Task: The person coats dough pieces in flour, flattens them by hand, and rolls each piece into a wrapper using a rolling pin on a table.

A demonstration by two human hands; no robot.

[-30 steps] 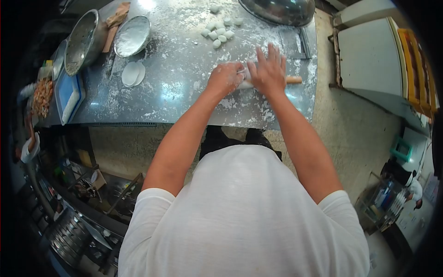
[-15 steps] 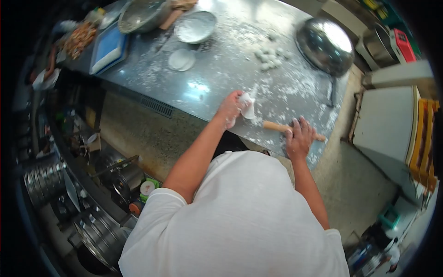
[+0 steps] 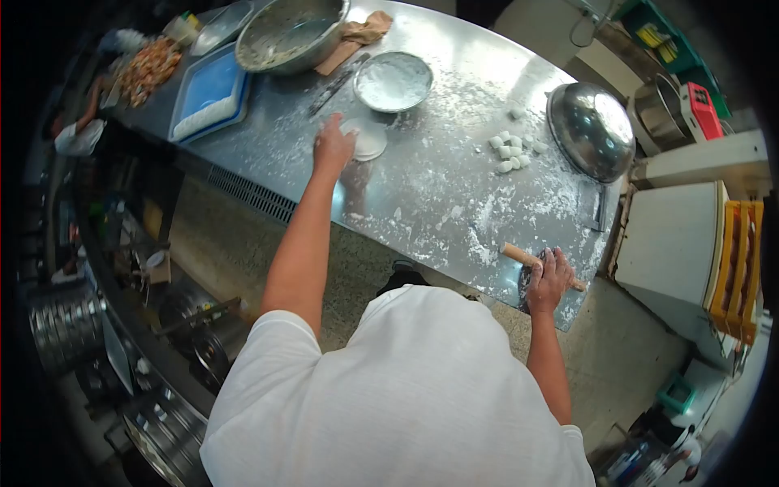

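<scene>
My left hand (image 3: 333, 149) reaches out to the left edge of a small stack of round dough wrappers (image 3: 370, 141) on the steel table. Its fingers look stretched out, and the wrappers lie flat beside them. Over by the table's near right corner, my right hand (image 3: 551, 281) rests on a wooden rolling pin (image 3: 519, 254), fingers curled over its middle. Several small floured dough pieces (image 3: 508, 151) sit in a cluster farther back. A metal bowl of white flour (image 3: 393, 82) stands just behind the wrappers.
Loose flour covers much of the steel table (image 3: 422, 178). An upturned metal bowl (image 3: 591, 130) lies at the right. At the back left are a large mixing bowl (image 3: 292, 36), a blue tray (image 3: 209, 91) and a brown cloth (image 3: 367, 30). Another person (image 3: 81, 134) is at far left.
My left hand has moved left and away from me, from the near edge to the wrapper stack, with the wrapper it held. My right hand stays on the rolling pin. The view has shifted.
</scene>
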